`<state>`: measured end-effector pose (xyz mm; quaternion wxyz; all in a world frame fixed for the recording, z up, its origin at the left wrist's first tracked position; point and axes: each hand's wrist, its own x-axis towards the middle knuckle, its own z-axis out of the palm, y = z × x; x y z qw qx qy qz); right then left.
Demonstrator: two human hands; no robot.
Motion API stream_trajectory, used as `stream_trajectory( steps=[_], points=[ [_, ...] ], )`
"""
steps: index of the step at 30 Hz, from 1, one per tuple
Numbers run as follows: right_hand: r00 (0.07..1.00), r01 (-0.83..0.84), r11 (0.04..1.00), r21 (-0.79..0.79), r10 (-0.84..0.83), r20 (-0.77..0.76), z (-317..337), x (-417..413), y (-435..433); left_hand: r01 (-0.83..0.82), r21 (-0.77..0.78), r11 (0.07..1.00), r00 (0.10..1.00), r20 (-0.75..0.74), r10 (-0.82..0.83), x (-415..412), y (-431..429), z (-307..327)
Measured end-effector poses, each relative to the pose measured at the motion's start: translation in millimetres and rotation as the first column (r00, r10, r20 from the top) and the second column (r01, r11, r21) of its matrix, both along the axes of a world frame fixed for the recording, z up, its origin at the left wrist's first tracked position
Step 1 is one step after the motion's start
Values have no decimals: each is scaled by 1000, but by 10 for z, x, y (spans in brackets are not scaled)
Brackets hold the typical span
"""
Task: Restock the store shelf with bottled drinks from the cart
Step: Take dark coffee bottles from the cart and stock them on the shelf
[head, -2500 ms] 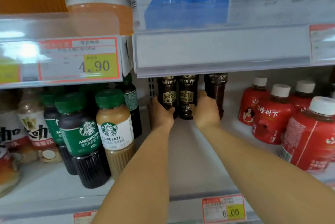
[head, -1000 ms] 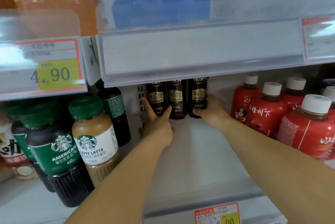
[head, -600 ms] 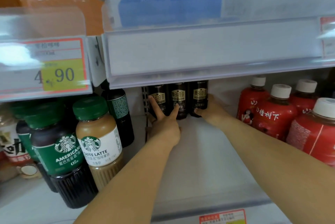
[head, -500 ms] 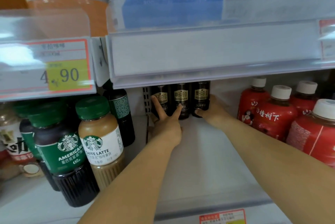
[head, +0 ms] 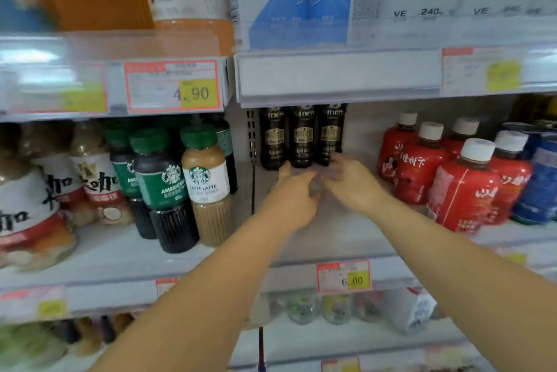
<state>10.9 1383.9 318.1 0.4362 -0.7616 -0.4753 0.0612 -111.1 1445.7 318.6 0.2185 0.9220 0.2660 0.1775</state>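
Head view: both forearms reach far over the shelf (head: 331, 239). Left hand (head: 294, 193) and right hand (head: 351, 181), loosely curled and empty, hover near three dark bottles (head: 302, 138) standing upright at the back.

shelf (head: 337, 239) | three dark bottles (head: 302, 136) upright at back | left hand (head: 294, 195), right hand (head: 351, 180) empty, just before them

Two bare forearms are extended forward from the lower edge of the view, converging toward the centre. The left hand (head: 294, 193) is seen with fingers loosely curled and nothing gripped. The right hand (head: 351, 180) is blurred, its fingers spread and empty, just beside the left.
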Motion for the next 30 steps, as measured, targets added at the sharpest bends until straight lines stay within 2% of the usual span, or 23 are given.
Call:
stream_trajectory(
  steps=[4, 6, 8, 11, 15, 19, 23, 27, 30],
  points=[
    [985, -51, 984, 171, 20, 174, -21, -811, -595, 46, 95, 994, 939, 337, -76, -790, -569, -1],
    [978, -145, 961, 236, 103, 180, -129, -1261, -866, 40, 119, 992, 908, 411, -86, -1270, -795, -154],
    [971, -224, 940, 259, 191, 146, -331, -1718, -1058, 21, 105, 994, 905, 421, -64, -1758, -953, -386],
    [947, -318, 932, 174, 320, 15, -780, -2389, -1134, -26, 3, 1000, 935, 354, 23, -2502, -1061, -845],
    [878, -472, 877, -92, 458, -137, -1552, -3255, -985, -207, -162, 965, 947, 215, 239, -3555, -1099, -1575],
    [819, -570, 775, -274, 509, -266, -2265, -4127, -754, -428, -333, 841, 886, 30, 462, -4626, -1143, -2358],
    [776, -631, 654, -417, 533, -337, -3053, -4893, -492, -627, -428, 651, 766, -191, 613, -5614, -1201, -3188],
    [784, -616, 552, -562, 497, -371, -3913, -5413, -194, -704, -472, 531, 704, -361, 612, -6324, -1197, -3977],
    [814, -567, 509, -647, 468, -344, -4495, -5655, 10, -729, -480, 487, 679, -421, 601, -6672, -1150, -4481]
  ],
)
